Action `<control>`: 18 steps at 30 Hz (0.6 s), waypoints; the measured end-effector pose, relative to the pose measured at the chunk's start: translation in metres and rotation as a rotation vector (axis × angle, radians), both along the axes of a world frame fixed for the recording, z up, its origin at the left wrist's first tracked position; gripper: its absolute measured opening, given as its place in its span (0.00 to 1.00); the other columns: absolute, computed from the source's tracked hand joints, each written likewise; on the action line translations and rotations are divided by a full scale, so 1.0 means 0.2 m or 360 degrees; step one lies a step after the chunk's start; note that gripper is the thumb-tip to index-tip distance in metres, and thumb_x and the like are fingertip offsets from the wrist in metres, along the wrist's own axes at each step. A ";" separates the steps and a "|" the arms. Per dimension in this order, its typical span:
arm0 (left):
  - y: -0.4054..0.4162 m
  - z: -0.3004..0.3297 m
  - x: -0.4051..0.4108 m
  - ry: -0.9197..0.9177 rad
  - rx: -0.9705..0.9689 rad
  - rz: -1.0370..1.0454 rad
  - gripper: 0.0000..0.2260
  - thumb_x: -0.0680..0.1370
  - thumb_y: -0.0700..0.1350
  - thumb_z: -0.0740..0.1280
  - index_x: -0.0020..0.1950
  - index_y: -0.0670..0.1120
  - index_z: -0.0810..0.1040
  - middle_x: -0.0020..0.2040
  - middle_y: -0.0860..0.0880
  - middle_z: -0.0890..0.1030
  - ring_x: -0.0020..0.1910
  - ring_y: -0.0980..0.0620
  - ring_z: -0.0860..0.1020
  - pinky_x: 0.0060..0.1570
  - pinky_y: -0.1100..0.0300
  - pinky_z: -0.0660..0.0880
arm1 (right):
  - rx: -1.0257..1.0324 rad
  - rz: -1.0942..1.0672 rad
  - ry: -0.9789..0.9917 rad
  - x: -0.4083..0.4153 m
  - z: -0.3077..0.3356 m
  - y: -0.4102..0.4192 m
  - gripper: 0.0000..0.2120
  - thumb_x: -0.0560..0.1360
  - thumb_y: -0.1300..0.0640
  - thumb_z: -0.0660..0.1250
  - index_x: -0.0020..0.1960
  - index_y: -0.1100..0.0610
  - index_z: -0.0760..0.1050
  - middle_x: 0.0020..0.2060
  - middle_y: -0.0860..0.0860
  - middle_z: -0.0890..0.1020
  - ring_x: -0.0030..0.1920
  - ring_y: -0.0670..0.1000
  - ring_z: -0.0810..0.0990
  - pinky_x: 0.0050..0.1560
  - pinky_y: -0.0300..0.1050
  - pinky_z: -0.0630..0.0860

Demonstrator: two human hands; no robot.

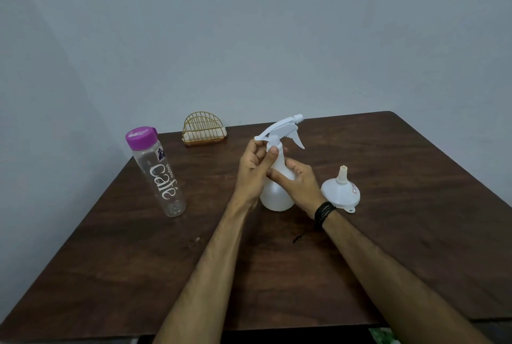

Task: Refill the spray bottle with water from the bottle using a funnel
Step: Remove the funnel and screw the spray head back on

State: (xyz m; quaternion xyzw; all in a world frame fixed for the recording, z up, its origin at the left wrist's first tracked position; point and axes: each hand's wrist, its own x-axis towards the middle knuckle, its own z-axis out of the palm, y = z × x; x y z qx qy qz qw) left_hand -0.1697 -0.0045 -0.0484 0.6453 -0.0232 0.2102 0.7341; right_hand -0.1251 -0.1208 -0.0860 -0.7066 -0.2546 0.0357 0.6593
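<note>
At mid-table (pixel 388 232), well clear of every edge, both hands grip the spray bottle (pixel 277 194): left hand (pixel 253 171) fingers at its neck, right hand (pixel 300 185) fingers round its body.

VIEW: head, single wide-angle | POSITION: above near edge of surface (pixel 388 246) | FACING: forward and down, toward wall (pixel 249 24) | RANGE: close, arm's reach | OVERLAP: none
</note>
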 end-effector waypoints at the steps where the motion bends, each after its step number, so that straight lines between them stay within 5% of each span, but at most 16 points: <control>1: 0.00 0.00 0.00 -0.0007 0.0032 0.0012 0.20 0.78 0.45 0.69 0.68 0.38 0.72 0.58 0.38 0.83 0.58 0.43 0.83 0.58 0.48 0.80 | -0.0002 -0.0003 0.0005 0.00 0.00 0.00 0.15 0.74 0.45 0.73 0.59 0.48 0.82 0.50 0.44 0.86 0.52 0.45 0.84 0.59 0.53 0.80; 7: 0.00 0.00 0.02 -0.0021 0.0147 0.0107 0.10 0.80 0.41 0.69 0.61 0.45 0.78 0.55 0.45 0.84 0.55 0.49 0.83 0.56 0.54 0.80 | -0.0025 0.0021 0.0013 0.01 -0.01 -0.01 0.18 0.74 0.44 0.72 0.62 0.49 0.80 0.53 0.45 0.85 0.54 0.45 0.83 0.59 0.50 0.79; 18: 0.01 -0.03 0.00 0.0013 0.0203 0.0104 0.16 0.77 0.49 0.71 0.62 0.44 0.77 0.57 0.43 0.84 0.58 0.46 0.82 0.60 0.47 0.78 | -0.0140 -0.0078 -0.0070 0.00 -0.06 0.01 0.22 0.74 0.42 0.70 0.66 0.45 0.74 0.58 0.45 0.80 0.58 0.44 0.79 0.57 0.43 0.77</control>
